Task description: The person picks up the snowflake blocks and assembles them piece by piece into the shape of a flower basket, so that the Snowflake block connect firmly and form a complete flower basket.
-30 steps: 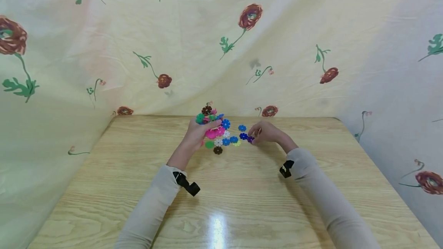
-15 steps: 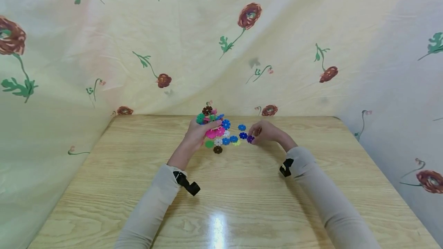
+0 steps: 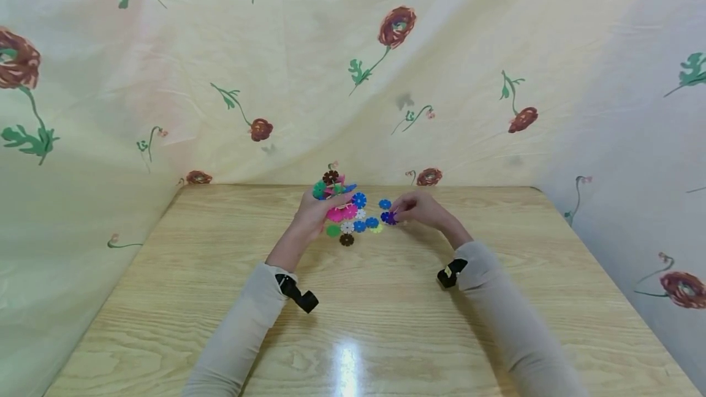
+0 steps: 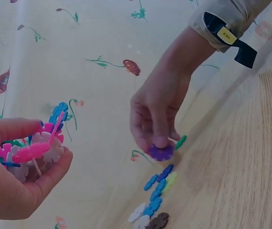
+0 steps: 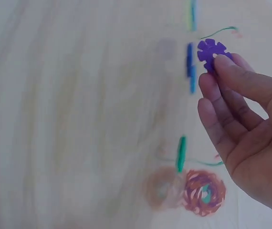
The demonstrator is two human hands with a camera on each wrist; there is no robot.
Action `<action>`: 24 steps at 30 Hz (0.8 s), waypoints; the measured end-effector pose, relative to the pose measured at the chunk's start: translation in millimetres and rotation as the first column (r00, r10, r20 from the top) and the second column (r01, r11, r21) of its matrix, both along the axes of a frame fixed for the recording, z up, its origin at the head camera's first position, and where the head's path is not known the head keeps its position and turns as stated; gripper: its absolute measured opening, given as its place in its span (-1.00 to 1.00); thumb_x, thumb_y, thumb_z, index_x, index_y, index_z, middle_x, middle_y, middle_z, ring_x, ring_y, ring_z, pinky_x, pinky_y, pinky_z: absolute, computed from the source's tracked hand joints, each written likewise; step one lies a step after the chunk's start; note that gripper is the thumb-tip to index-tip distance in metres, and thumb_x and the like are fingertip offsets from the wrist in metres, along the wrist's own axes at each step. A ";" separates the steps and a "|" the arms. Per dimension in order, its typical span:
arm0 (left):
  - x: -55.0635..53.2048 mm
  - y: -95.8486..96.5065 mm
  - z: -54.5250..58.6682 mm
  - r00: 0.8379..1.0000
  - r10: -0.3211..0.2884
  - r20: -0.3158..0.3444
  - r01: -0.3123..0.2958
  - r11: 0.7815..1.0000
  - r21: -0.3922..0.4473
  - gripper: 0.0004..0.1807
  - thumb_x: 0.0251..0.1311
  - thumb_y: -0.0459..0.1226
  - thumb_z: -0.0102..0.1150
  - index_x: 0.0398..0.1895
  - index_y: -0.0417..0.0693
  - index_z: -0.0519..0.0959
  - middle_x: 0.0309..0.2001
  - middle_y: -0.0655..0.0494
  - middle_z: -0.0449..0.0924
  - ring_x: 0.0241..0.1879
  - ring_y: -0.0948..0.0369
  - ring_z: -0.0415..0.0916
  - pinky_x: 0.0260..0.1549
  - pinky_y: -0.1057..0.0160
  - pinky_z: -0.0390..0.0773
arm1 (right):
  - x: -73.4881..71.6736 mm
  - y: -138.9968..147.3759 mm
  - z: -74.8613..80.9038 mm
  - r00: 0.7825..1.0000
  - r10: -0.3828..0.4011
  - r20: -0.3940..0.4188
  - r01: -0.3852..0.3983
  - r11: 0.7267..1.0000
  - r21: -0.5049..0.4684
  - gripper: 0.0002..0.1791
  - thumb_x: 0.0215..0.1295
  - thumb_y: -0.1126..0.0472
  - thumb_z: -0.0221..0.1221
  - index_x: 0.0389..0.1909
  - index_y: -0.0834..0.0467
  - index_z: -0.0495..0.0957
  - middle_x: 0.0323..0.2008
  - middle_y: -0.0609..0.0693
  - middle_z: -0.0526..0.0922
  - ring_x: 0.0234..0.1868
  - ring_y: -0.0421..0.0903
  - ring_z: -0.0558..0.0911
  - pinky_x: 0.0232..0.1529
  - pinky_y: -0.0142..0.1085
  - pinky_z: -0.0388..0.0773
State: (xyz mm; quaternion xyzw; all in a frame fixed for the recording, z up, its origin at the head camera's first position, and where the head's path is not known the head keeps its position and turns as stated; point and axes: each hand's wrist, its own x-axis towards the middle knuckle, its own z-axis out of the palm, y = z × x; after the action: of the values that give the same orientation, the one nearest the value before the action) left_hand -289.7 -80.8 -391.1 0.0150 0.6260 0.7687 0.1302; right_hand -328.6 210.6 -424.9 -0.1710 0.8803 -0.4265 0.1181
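My left hand [image 3: 312,212] holds a cluster of interlocked snowflake discs [image 4: 33,149], pink, white, blue, green and brown, above the far part of the table. In the left wrist view the thumb lies over the cluster and the fingers curl beneath it. Between its thumb and fingers my right hand [image 3: 423,209] pinches a purple snowflake disc [image 5: 211,51] by the edge. Below that disc lies a dark blue disc [image 4: 165,172]. Lighter blue discs [image 3: 360,226], a white disc [image 3: 347,226], a brown disc [image 3: 346,239] and a yellow-green disc [image 3: 377,229] lie between the hands.
On the wood-grain table [image 3: 353,299], a green disc [image 5: 181,153] lies near the right hand, partly hidden from the head view. A flower-printed cloth [image 3: 309,66] hangs behind the table's far edge. Each wrist carries a black strap mount [image 3: 298,293].
My right hand has lifted the purple disc off the table and moved it slightly left, over the dark blue one. The left hand and its cluster have stayed nearly still.
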 end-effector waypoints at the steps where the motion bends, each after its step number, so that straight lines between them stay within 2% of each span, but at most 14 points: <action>1: -0.3 0.0 -0.4 1.000 0.002 0.002 -0.002 1.000 -0.002 -0.45 0.28 -0.30 0.37 0.31 -0.10 0.45 0.26 -0.02 0.51 0.27 0.09 0.49 0.36 0.10 0.46 | 1.4 -2.4 1.7 1.000 -0.019 -0.005 0.019 0.999 -0.036 -0.80 0.33 0.33 0.31 -0.06 0.28 0.71 -0.23 0.18 0.75 -0.24 0.06 0.68 -0.16 -0.15 0.70; 5: -0.8 -0.3 -0.9 1.000 0.005 0.002 -0.005 1.000 -0.011 -0.52 0.29 -0.30 0.35 0.25 -0.11 0.49 0.21 0.01 0.52 0.22 0.12 0.51 0.33 0.11 0.48 | 6.9 -15.3 11.8 0.996 -0.088 -0.025 0.081 0.974 -0.212 -0.76 0.34 0.29 0.33 -0.03 0.29 0.71 -0.34 0.06 0.76 -0.24 0.18 0.72 -0.07 0.06 0.72; 9: 0.1 -0.9 -0.6 1.000 0.014 -0.002 -0.014 1.000 0.002 -0.56 0.27 -0.29 0.38 0.21 -0.07 0.54 0.16 0.05 0.59 0.11 0.22 0.57 0.22 0.24 0.56 | 15.2 -32.1 28.7 0.991 -0.130 -0.046 0.102 0.917 -0.386 -0.72 0.33 0.27 0.34 0.00 0.31 0.69 -0.34 -0.07 0.79 -0.23 0.13 0.77 -0.09 -0.05 0.75; 11: 0.2 -0.9 -0.8 1.000 0.015 -0.013 -0.015 1.000 0.011 -0.55 0.27 -0.28 0.38 0.21 -0.06 0.55 0.15 0.04 0.64 0.04 0.23 0.60 0.14 0.28 0.60 | 20.4 -41.2 37.2 0.988 -0.146 -0.058 0.104 0.883 -0.458 -0.69 0.33 0.25 0.34 0.02 0.33 0.67 -0.33 -0.10 0.79 -0.24 0.03 0.79 -0.09 -0.10 0.75; 14: 0.1 -1.2 -1.7 0.999 0.025 -0.042 -0.025 1.000 0.001 -0.53 0.25 -0.24 0.41 0.22 -0.02 0.55 0.10 0.05 0.68 -0.02 0.24 0.64 0.07 0.31 0.64 | 28.0 -54.6 46.6 0.981 -0.175 -0.078 0.105 0.832 -0.545 -0.67 0.33 0.26 0.35 0.02 0.37 0.66 -0.36 -0.10 0.77 -0.30 -0.05 0.79 -0.09 -0.09 0.75; 17: 0.3 -1.6 -2.2 0.996 0.037 -0.078 -0.039 0.999 -0.025 -0.50 0.22 -0.21 0.44 0.22 0.02 0.53 0.03 0.09 0.69 -0.03 0.22 0.65 0.07 0.27 0.64 | 33.9 -67.1 51.3 0.973 -0.204 -0.105 0.103 0.796 -0.596 -0.69 0.31 0.29 0.35 -0.01 0.40 0.66 -0.40 -0.10 0.76 -0.37 -0.08 0.77 -0.13 -0.13 0.76; 20: 1.1 -1.9 -2.2 0.993 0.042 -0.109 -0.047 0.998 -0.038 -0.47 0.21 -0.22 0.45 0.24 0.02 0.53 -0.04 0.13 0.68 -0.03 0.20 0.66 0.08 0.23 0.65 | 37.8 -77.0 52.3 0.963 -0.229 -0.144 0.097 0.788 -0.608 -0.71 0.29 0.31 0.36 -0.04 0.40 0.68 -0.42 -0.12 0.76 -0.40 -0.08 0.76 -0.21 -0.25 0.76; 24: 2.2 -2.5 -1.9 0.988 0.042 -0.151 -0.048 0.998 -0.034 -0.45 0.21 -0.24 0.44 0.27 -0.03 0.51 -0.15 0.18 0.69 -0.10 0.20 0.68 0.01 0.26 0.67 | 41.6 -85.2 52.5 0.948 -0.258 -0.187 0.102 0.804 -0.586 -0.73 0.28 0.30 0.38 -0.06 0.35 0.71 -0.42 -0.14 0.75 -0.41 -0.18 0.75 -0.25 -0.35 0.74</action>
State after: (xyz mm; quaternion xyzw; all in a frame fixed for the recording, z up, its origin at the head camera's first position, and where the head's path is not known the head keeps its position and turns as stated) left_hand -287.5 -83.3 -393.0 0.0564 0.6483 0.7564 0.0657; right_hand -287.0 125.4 -372.5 -0.1674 0.7325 -0.6530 -0.0952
